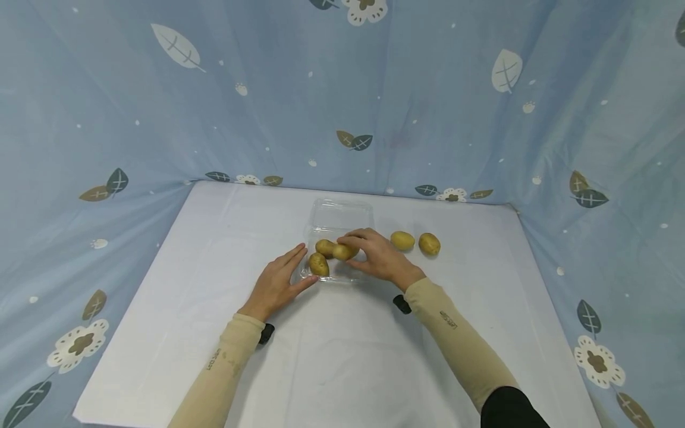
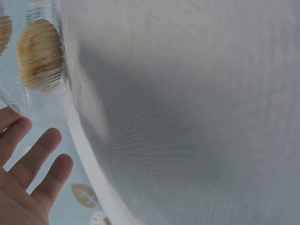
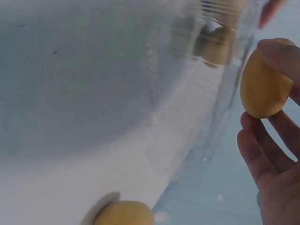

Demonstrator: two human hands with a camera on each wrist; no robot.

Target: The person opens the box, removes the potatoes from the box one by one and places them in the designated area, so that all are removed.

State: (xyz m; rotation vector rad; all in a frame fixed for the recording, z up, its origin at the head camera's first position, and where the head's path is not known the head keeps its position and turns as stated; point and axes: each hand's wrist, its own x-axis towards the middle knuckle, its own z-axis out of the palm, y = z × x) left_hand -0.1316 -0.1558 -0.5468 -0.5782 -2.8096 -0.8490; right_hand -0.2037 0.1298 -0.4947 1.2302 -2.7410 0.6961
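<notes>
Head view, centre: the right hand [image 1: 382,258] pinched a potato [image 1: 342,252] over the box [image 1: 342,273]; the left hand [image 1: 275,282], thumb spread, flanked its left side. Slack fingertips could have dropped it against 2 others [image 1: 319,265].

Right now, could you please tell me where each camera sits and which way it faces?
Head: on the head, facing forward and down at the clear container on the white table; left hand, right hand and sleeves show.
Left wrist: on that wrist, facing mostly white table, potatoes at upper left; the left hand shows below them.
Right wrist: on that wrist, facing the clear container and the held potato; the right hand shows.
Shared: head and right wrist show the held potato.
</notes>
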